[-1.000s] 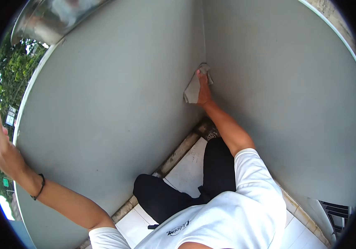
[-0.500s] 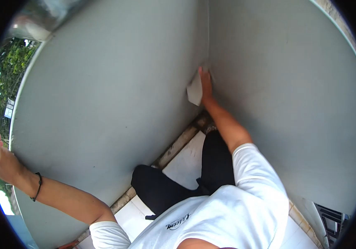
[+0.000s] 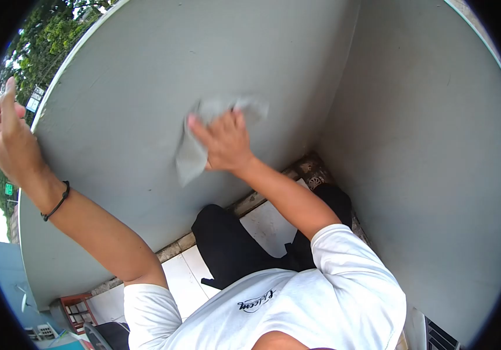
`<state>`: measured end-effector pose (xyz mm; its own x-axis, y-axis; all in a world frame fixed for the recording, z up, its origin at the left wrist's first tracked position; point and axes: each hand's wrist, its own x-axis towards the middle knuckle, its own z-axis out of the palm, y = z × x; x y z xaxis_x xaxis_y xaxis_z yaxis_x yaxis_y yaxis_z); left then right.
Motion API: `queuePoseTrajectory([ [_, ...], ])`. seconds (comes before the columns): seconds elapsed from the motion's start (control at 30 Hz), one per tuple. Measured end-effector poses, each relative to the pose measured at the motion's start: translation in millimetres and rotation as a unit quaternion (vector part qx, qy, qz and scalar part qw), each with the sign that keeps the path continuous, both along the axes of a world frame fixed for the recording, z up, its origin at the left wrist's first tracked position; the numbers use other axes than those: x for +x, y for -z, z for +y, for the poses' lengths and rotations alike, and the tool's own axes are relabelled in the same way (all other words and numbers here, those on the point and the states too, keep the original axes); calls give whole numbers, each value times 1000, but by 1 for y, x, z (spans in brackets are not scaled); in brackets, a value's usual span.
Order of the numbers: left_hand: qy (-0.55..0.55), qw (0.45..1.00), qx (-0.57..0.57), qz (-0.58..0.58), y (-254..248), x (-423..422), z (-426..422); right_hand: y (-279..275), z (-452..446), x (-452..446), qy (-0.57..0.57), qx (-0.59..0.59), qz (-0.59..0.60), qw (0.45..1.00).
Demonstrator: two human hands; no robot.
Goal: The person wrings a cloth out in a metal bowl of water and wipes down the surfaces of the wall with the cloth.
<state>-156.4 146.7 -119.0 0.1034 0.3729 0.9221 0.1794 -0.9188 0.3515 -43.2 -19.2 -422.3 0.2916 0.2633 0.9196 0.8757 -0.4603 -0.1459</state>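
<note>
A light grey cloth (image 3: 192, 158) lies against the left grey wall (image 3: 128, 111), with my right hand (image 3: 227, 140) pressing it there. Folds of the cloth stick out below the thumb and beyond the fingertips, where it is blurred. My left hand (image 3: 16, 137) is raised at the far left, beside the wall's outer edge. One of its fingers points up and the others are partly bent, with nothing visible in them. A black cord bracelet (image 3: 58, 201) circles that wrist.
A second grey wall (image 3: 420, 151) meets the first in a corner. White floor tiles (image 3: 189, 271) and a dirty ledge (image 3: 250, 201) run along the wall's foot. A reddish-brown rack (image 3: 78, 312) stands at lower left. Trees (image 3: 46, 41) show outside.
My right hand has moved with the cloth from the corner leftward across the left wall. My left hand appears higher in view, and the view has turned somewhat.
</note>
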Motion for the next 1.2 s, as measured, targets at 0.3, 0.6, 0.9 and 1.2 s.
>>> queuePoseTrajectory([
  [0.3, -17, 998, -25, 54, -10, 16, -7, -5, -131, 133, 55, 187, 231, 953],
  [0.6, 146, 984, -36, 91, -1, 24, -4, 59, 19, 2, 22, 21, -59, 998],
  [0.9, -1, 996, -53, 74, -46, -72, 143, 16, -109, 134, 102, 239, 71, 963],
  [1.2, 75, 954, -37, 287, -37, -68, 146, -5, 64, -73, -13, -6, -42, 999],
])
